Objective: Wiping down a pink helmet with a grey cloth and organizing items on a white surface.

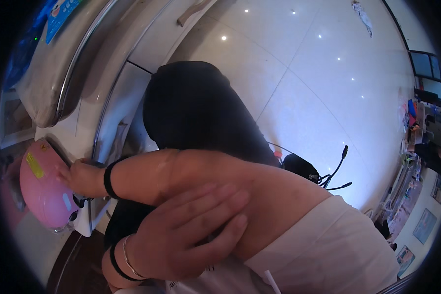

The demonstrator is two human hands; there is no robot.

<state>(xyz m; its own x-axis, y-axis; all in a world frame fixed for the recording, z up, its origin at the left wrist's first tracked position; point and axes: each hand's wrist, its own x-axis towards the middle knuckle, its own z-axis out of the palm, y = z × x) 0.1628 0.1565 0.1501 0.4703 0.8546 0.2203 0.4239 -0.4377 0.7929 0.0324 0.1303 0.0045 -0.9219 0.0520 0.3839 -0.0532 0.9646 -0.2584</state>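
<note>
A shiny pink helmet point(44, 187) with a yellow sticker lies at the far left, on or beside a white surface. My right arm reaches across from the lower right, and my right hand point(84, 178) is at the helmet's near side, fingertips blurred against its shell. Whether that hand grips the helmet or its strap cannot be made out. Over my right arm is my left hand point(191, 231), its back up and its fingers somewhat apart, holding nothing visible. It wears a thin metal bangle point(128, 259). Each wrist carries a black band.
Beyond my dark-clad knee point(194, 110) stretches a glossy tiled floor point(290, 66). A black object point(301, 169) with cables point(336, 165) lies beside my leg. Pale curved furniture with metal trim point(73, 55) stands at the upper left. Crowded shelves and framed pictures point(424, 226) line the right.
</note>
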